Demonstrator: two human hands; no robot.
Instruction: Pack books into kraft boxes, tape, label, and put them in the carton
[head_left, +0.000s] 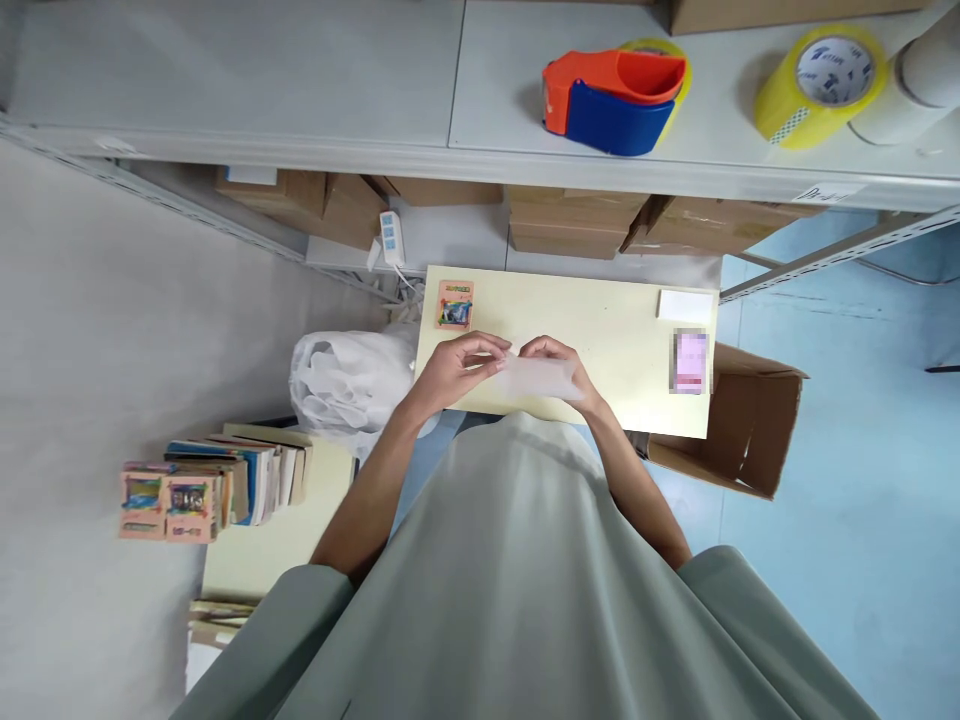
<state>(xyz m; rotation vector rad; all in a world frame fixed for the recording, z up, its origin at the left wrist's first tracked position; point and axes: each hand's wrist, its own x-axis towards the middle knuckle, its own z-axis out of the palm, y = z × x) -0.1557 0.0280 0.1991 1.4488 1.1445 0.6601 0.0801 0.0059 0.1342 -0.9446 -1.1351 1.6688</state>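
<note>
A small, thin, translucent white plastic bag [538,377] is stretched level between my two hands, over the near part of the cream table [577,310]. At its left end, my left hand [463,368] pinches the edge between thumb and fingertips. My right hand [561,362] is closed around the right end, its thumb and part of its fingers hidden by the bag. Just beyond my left hand, a pink-bordered picture book [454,304] lies flat at the table's far left corner.
On the right of the table are a white block [685,305] and a blurred pink item [690,361]. An open cardboard box [731,425] stands beside it. A white plastic bundle [345,385] and books [247,475] are at left. The shelf bears a tape dispenser [619,100] and tape roll [817,85].
</note>
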